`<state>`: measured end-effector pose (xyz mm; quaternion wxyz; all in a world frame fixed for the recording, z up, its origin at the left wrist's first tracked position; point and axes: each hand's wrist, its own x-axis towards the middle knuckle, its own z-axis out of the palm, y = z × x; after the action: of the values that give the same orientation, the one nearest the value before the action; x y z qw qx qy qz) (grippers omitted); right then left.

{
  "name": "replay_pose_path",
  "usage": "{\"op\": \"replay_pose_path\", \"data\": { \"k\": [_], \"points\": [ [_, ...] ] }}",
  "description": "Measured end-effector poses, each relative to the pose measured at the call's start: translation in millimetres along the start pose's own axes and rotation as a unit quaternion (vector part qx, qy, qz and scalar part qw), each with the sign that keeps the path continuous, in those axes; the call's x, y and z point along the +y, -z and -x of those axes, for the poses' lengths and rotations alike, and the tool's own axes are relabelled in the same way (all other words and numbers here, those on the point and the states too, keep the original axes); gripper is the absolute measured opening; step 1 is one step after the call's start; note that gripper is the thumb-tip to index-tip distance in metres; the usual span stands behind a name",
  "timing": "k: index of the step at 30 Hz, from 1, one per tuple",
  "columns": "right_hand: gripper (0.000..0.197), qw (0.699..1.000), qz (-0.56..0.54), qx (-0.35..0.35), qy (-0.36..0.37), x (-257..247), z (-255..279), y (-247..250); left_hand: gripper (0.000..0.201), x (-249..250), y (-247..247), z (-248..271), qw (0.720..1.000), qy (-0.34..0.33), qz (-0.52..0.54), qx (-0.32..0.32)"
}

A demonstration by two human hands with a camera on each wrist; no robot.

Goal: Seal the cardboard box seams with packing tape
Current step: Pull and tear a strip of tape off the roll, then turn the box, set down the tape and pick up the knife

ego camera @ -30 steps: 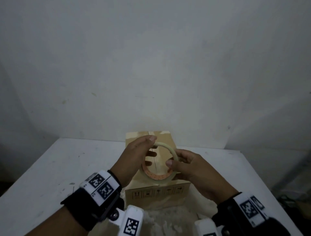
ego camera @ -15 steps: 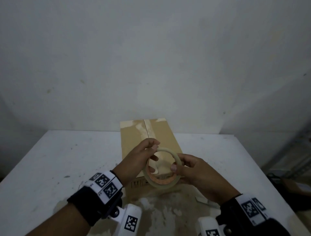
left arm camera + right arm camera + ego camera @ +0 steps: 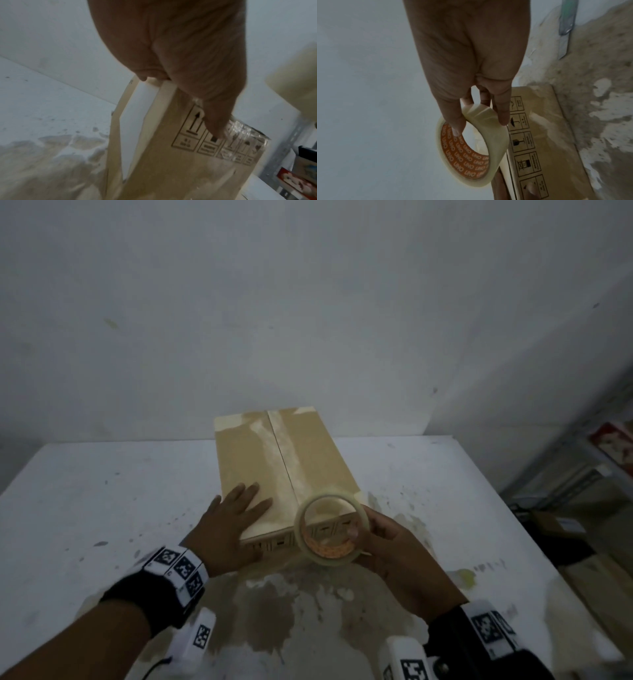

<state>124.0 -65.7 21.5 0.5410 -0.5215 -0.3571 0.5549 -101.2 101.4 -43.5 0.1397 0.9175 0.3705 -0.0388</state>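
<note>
A brown cardboard box (image 3: 246,453) lies lengthwise on the table, its top centre seam (image 3: 279,453) flanked by pale old tape marks. My left hand (image 3: 233,518) presses flat on the near left of the box top, fingers straight. The thumb (image 3: 214,121) rests on the printed front face, where some clear tape (image 3: 240,129) sticks. My right hand (image 3: 387,542) holds a roll of clear packing tape (image 3: 329,558) upright at the box's near right corner. In the right wrist view the thumb sits inside the roll's orange core (image 3: 462,152) and the fingers (image 3: 501,112) lie outside.
The white table (image 3: 102,491) is stained and scuffed in front of me. A utility knife (image 3: 565,31) lies on the table near my right wrist. The wall stands right behind the box. Metal shelving (image 3: 582,491) with cartons lies beyond the table's right edge.
My left hand has let go of the tape roll and come down flat on the box top. The right hand keeps the roll and has moved right and lower, to the box's near corner.
</note>
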Motion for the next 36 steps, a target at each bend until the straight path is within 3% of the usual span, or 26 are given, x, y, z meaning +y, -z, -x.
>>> {"op": "replay_pose_path", "data": {
  "k": [3, 5, 11, 16, 18, 22, 25, 30, 36],
  "points": [
    [0.034, 1.000, -0.018, 0.022, -0.002, 7.2, 0.3, 5.6, 0.086, 6.3, -14.3, 0.0, 0.992, -0.008, 0.078, 0.098],
    [0.035, 0.999, -0.024, 0.035, -0.001, 10.4, 1.8, 11.4, 0.081, 16.1, -21.0, 0.0, 0.988, 0.006, 0.090, 0.122],
    [0.041, 0.997, -0.039, 0.069, -0.013, 14.2, 5.6, 41.4, 0.061, 74.3, -28.6, -22.5, 0.979, 0.145, 0.041, 0.135],
    [0.044, 0.994, -0.037, 0.102, -0.024, 14.4, -1.9, 80.2, 0.072, 116.0, -26.4, -55.6, 0.964, 0.225, 0.070, 0.122],
    [0.044, 0.993, -0.042, 0.107, -0.030, 14.2, -6.9, 97.4, 0.081, 126.9, -25.0, -70.4, 0.970, 0.212, 0.060, 0.103],
    [0.045, 0.993, -0.028, 0.107, -0.042, 10.3, -21.2, 133.4, 0.095, 132.6, -15.7, -91.8, 0.994, 0.091, 0.001, 0.059],
    [0.039, 0.994, -0.026, 0.100, -0.047, 9.3, -32.3, 157.9, 0.102, 122.8, -1.3, -102.8, 0.998, 0.039, -0.035, 0.034],
    [0.042, 0.994, -0.028, 0.091, -0.052, 8.7, -49.6, 188.5, 0.114, 110.2, 8.1, -120.2, 0.994, 0.068, -0.080, -0.011],
    [0.034, 0.993, -0.049, 0.079, -0.066, 7.3, -68.4, 208.0, 0.110, 126.1, 2.0, -133.5, 0.988, 0.139, -0.063, 0.028]
  ]
}}
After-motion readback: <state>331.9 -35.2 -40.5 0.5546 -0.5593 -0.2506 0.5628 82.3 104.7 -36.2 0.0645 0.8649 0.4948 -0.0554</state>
